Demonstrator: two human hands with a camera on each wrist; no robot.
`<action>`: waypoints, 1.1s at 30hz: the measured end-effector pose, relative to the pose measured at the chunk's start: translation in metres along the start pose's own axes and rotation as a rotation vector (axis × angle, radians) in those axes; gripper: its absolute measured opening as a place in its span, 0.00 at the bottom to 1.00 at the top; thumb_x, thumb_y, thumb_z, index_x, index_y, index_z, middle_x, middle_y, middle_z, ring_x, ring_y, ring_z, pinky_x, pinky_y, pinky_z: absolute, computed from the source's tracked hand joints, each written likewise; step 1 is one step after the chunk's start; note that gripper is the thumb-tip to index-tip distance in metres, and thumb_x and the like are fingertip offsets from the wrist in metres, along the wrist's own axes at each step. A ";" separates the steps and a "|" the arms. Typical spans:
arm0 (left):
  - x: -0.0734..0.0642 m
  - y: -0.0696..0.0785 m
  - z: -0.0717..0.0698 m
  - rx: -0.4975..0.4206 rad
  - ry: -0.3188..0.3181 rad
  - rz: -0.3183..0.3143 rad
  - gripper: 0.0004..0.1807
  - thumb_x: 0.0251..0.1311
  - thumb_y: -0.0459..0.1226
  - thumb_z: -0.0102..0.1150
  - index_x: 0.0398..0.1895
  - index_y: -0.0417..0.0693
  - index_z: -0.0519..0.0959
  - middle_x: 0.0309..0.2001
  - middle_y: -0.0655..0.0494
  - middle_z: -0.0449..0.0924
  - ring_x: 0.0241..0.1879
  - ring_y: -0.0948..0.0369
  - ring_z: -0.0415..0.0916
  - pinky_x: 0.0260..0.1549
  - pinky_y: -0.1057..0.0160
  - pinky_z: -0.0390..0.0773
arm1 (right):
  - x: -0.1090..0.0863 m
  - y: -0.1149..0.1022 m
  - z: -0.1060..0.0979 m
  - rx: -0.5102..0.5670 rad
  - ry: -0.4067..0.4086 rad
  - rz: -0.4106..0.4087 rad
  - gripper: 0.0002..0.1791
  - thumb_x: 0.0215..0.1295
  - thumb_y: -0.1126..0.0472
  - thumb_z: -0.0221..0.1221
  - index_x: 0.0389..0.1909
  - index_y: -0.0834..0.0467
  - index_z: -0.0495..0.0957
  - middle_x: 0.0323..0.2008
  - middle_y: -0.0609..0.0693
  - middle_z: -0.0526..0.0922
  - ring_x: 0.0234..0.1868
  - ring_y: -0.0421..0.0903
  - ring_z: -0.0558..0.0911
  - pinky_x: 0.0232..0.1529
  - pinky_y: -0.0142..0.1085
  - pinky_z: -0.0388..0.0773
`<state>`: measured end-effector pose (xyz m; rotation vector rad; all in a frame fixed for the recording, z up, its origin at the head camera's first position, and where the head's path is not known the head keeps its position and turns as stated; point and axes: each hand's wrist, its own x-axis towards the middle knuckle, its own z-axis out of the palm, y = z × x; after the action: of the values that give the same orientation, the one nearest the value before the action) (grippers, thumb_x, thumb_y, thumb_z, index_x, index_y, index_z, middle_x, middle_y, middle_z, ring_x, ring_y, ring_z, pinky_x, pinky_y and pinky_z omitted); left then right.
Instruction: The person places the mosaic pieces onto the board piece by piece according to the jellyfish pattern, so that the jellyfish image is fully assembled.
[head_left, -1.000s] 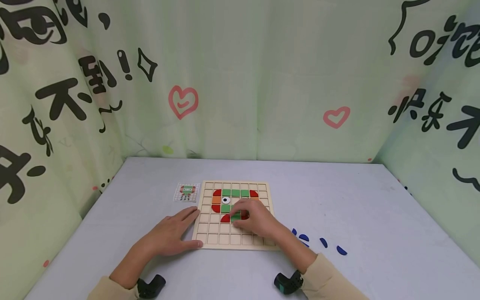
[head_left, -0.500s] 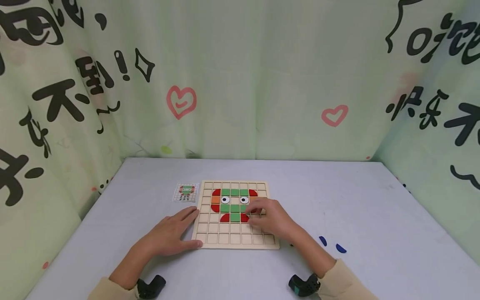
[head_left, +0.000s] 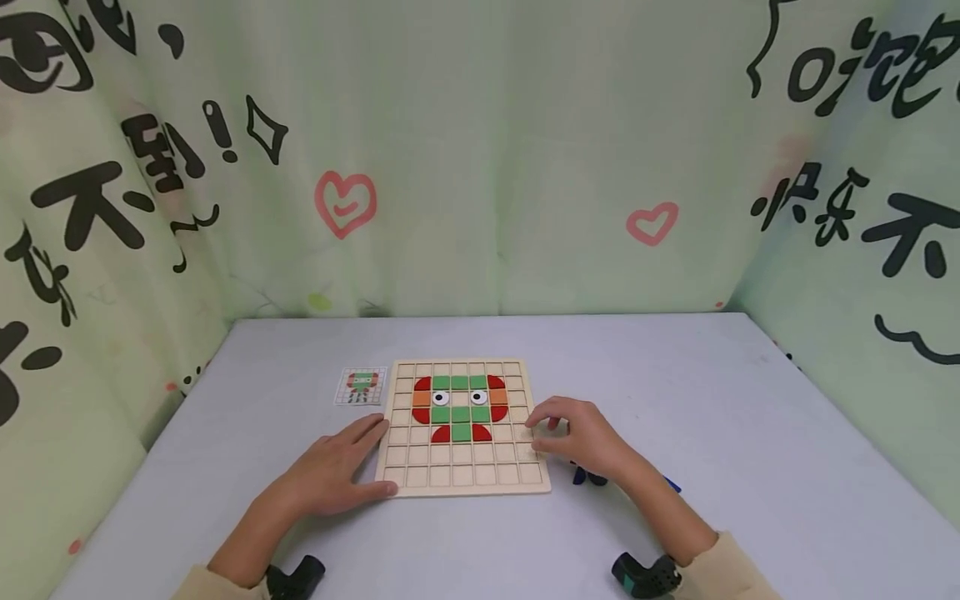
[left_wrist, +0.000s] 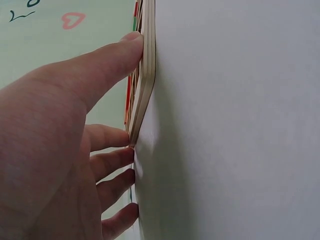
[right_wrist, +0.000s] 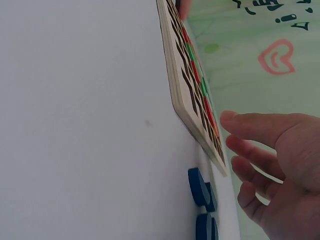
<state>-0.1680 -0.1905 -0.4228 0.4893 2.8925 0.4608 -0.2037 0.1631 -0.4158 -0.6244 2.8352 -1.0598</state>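
A wooden grid board [head_left: 517, 475] lies on the table with a pattern of coloured pieces in its cells. Green squares [head_left: 461, 432], red rounded-corner pieces [head_left: 441, 434], orange squares and two eye pieces [head_left: 478, 397] form a face-like figure. My left hand [head_left: 330, 475] rests along the board's left side, thumb on the near corner and fingers spread by the edge. My right hand [head_left: 581, 433] hovers at the board's right edge, fingers loosely bent with nothing between thumb and fingertips. Blue half-round pieces [right_wrist: 198, 187] stand out below it in the right wrist view.
A small printed card [head_left: 361, 386] with a gridded figure lies left of the board. Partly hidden by the right forearm are several blue pieces [head_left: 588, 477] on the white table [head_left: 637, 375]. A pale green curtain [head_left: 450, 167] surrounds the table's back and sides.
My right hand has moved right, from the figure's lower part to the board's right edge, uncovering the right eye and red pieces. My left hand stays at the board. The head view has shifted slightly.
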 end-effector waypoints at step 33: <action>-0.003 -0.001 -0.001 -0.006 0.011 0.031 0.50 0.52 0.63 0.62 0.74 0.46 0.59 0.74 0.49 0.57 0.72 0.49 0.58 0.63 0.41 0.65 | -0.033 0.019 -0.014 -0.096 0.046 0.144 0.10 0.51 0.60 0.71 0.35 0.53 0.85 0.29 0.42 0.81 0.30 0.40 0.71 0.28 0.28 0.70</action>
<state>-0.1659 -0.1923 -0.4218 0.5335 2.8967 0.4773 -0.1828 0.1969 -0.4202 -0.3984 2.9321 -0.9323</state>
